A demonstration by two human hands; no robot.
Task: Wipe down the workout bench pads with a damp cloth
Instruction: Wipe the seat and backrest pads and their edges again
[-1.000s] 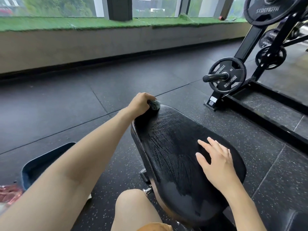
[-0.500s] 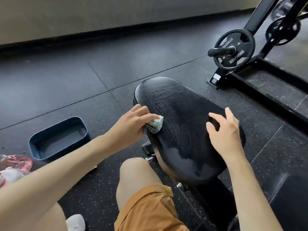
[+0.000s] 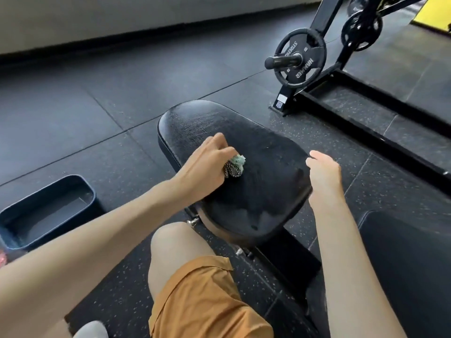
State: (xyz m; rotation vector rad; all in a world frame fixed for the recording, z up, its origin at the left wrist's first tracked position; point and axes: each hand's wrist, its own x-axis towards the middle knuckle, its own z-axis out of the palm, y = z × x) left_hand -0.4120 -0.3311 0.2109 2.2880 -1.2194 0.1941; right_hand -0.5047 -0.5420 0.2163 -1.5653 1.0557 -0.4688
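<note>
A black, rounded, padded vinyl bench seat (image 3: pixel 256 152) fills the centre of the frame, its surface streaked with fine wet marks and a shinier wet patch toward its lower edge. The left hand (image 3: pixel 202 167) reaches in from the lower left and rests on the left-centre part of the pad, fingers curled tightly around a small bunched cloth (image 3: pixel 234 165) that is pale mint green with a black-and-white woven part. The cloth sticks out from under the fingertips and presses against the pad surface.

The right hand (image 3: pixel 323 173) comes in from the lower right and sits at the right edge of the same pad, seen from the back. Its fingers are bent downward over the rim, loosely together; motion blur makes it unclear whether they grip the edge or merely touch it.

A bare knee and orange shorts (image 3: pixel 207 301) occupy the lower centre, just below the pad. In the lower right corner is part of a second black padded surface (image 3: pixel 410 264), apart from the first. At the left edge a dark blue rectangular plastic tub (image 3: pixel 14 213) stands on the dark speckled rubber floor (image 3: pixel 97 123), well apart from the bench. In the upper right a black round weight plate (image 3: pixel 301 61) with white lettering hangs on a peg of a black metal rack (image 3: pixel 361 98).
</note>
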